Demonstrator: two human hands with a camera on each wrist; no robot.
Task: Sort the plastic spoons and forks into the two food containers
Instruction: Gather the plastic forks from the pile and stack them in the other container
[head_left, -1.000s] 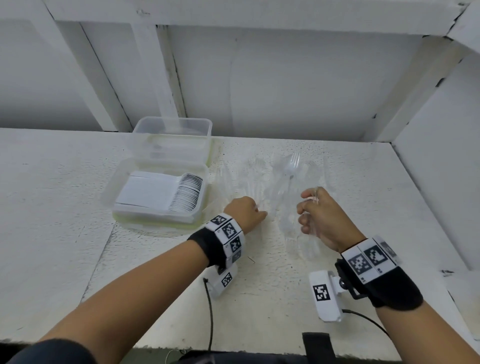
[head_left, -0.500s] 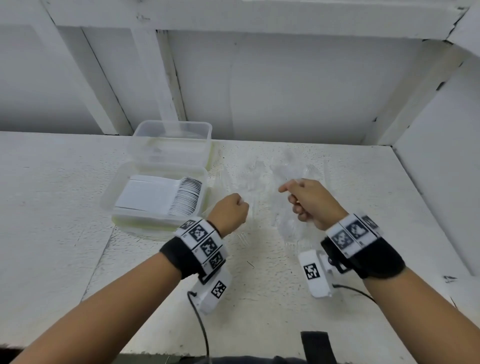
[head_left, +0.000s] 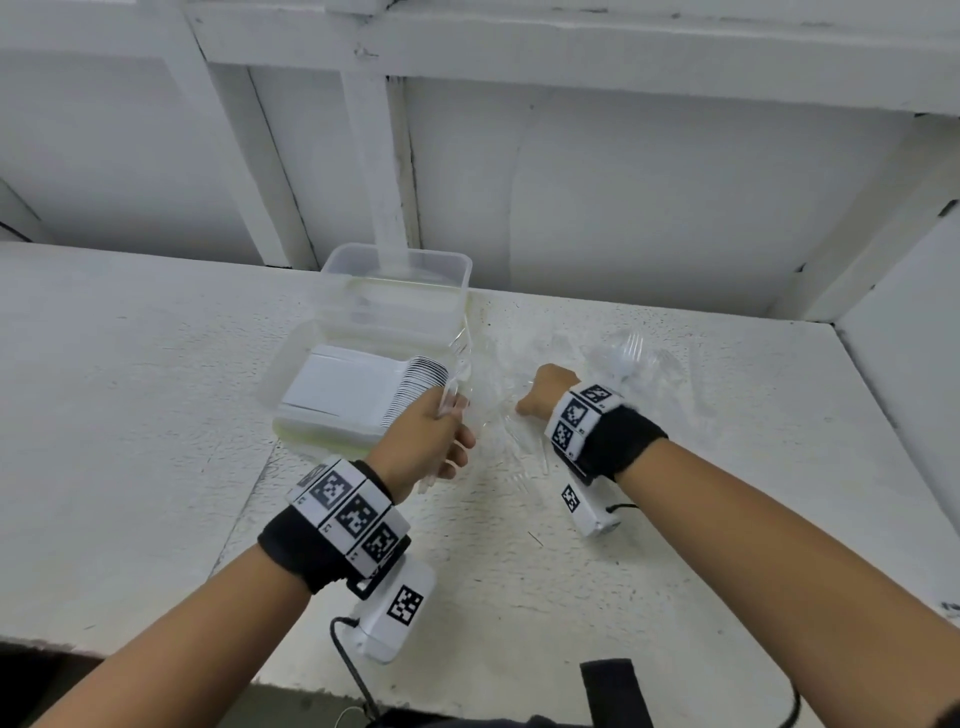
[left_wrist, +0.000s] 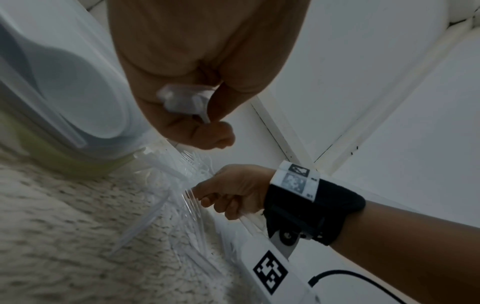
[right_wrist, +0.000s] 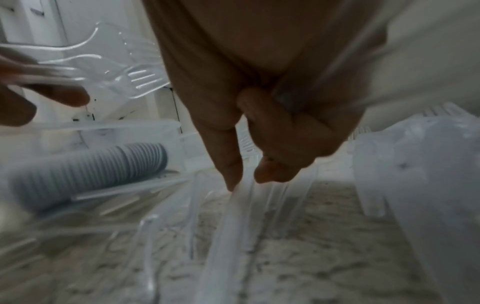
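Gripping a small bunch of clear forks (head_left: 456, 387) in the left hand (head_left: 423, 447), fingers curled round the handles, just beside the near container (head_left: 291, 374) already packed with stacked white spoons (head_left: 363, 389). Pinching at another handle with the right hand (head_left: 545, 395) in the loose clear cutlery pile (head_left: 519, 441) on the table (head_left: 130, 415). Far container (head_left: 395, 260) apparently unfilled; many forks left, by the look.

Loose cutlery pile (head_left: 514, 441) right of the near container (head_left: 291, 374): clear on white, count and types unreadable. Right hand (head_left: 545, 392) fingers hidden behind its knuckles in head view; right wrist view motion-blurred. Far container (head_left: 457, 270) contents indistinct.
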